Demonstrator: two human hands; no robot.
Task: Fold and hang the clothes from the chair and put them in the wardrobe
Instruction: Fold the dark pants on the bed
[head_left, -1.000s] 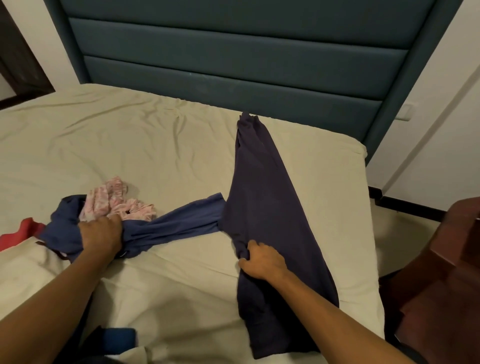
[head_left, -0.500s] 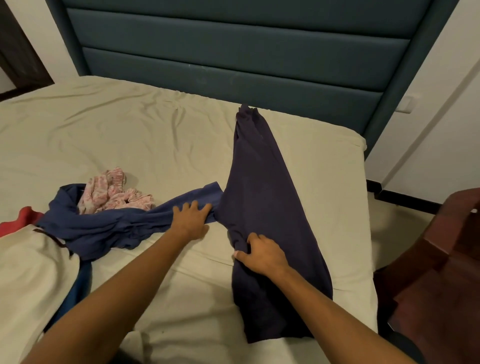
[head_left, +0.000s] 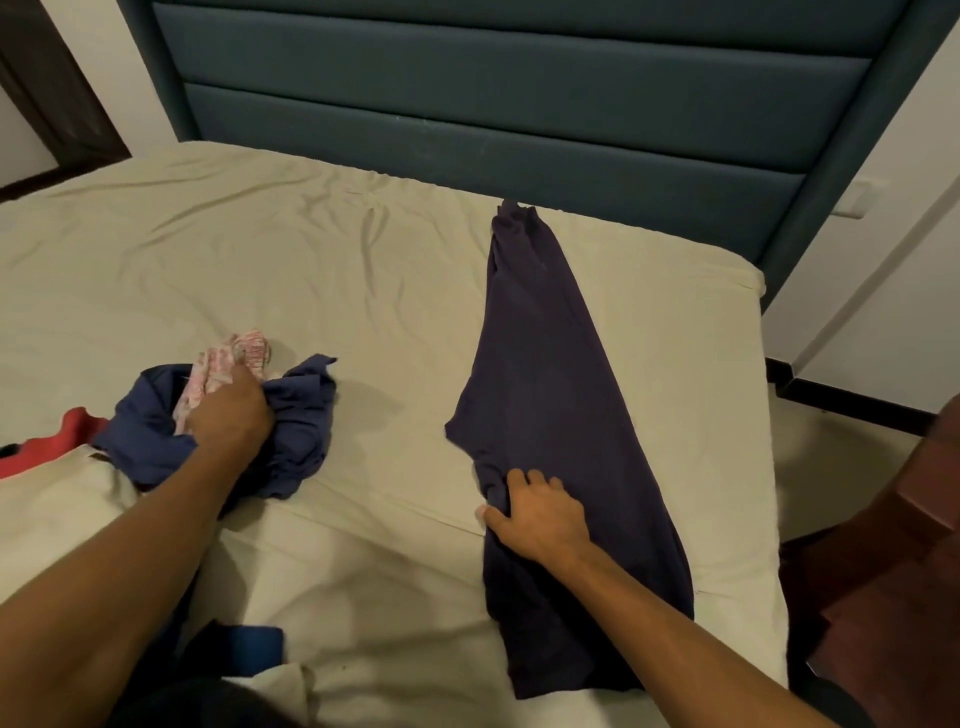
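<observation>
A bed (head_left: 363, 291) with a pale cream sheet fills most of the frame, its dark teal padded headboard (head_left: 493, 104) running across the top. No box, basket or drawer shows; the bed is the only surface bearing things, and every garment lies on it.

Right of centre, a dark purple garment (head_left: 550, 395) lies stretched out flat in 1 long strip, narrow at the end near the headboard and widening toward the lower edge of the frame. The right hand (head_left: 535, 519) sits on its left edge in the lower middle of the frame, fingers curled into a small bunch of the fabric and thumb out toward the sheet, so it grips the cloth.

At centre left, apart from that strip with bare sheet between them, a navy blue garment (head_left: 296, 421) lies crumpled in a heap. The left hand (head_left: 228, 415) is pushed down into the heap, knuckles up; its fingers are buried in the cloth and seem to clutch the navy fabric. A pink patterned cloth (head_left: 234, 358) sits touching the upper side of the heap, just beyond the hand. A red cloth (head_left: 52, 441) pokes in at the left edge, and a cream garment (head_left: 47, 514) lies below it. A blue piece (head_left: 254, 644) shows at the lower left, partly under the left forearm.

A dark brown wooden chair (head_left: 893, 571) stands at the right edge beside the bed.
</observation>
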